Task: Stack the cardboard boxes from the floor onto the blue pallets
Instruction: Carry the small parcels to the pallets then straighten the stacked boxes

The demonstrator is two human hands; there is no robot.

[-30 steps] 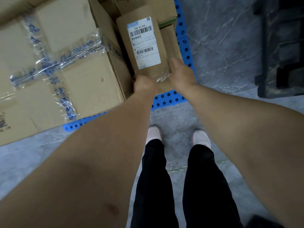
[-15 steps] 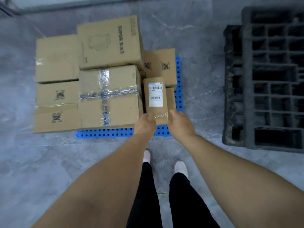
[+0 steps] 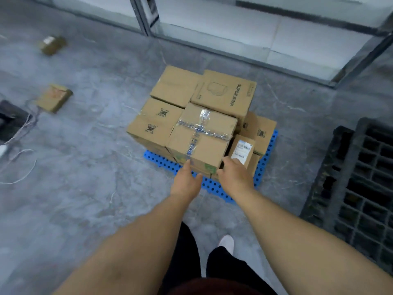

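Note:
Several cardboard boxes stand stacked on the blue pallet [image 3: 212, 184]. A tall taped box [image 3: 202, 137] is at the front of the stack. To its right lies a narrow box with a white label [image 3: 242, 149]. My left hand [image 3: 187, 179] hangs in front of the taped box with straight fingers and holds nothing. My right hand [image 3: 234, 175] hovers just before the labelled box, fingers relaxed, and holds nothing. Two small boxes lie on the floor at the left, one near [image 3: 54, 97] and one far [image 3: 52, 44].
A black plastic pallet [image 3: 357, 188] lies on the floor to the right. Cables and a dark object [image 3: 12, 122] are at the far left. A glass partition [image 3: 255, 28] runs behind the stack. The grey floor stretches open on the left.
Both hands have let go of the labelled box, which now rests on the pallet. I have stood up and stepped back, with the view turned left.

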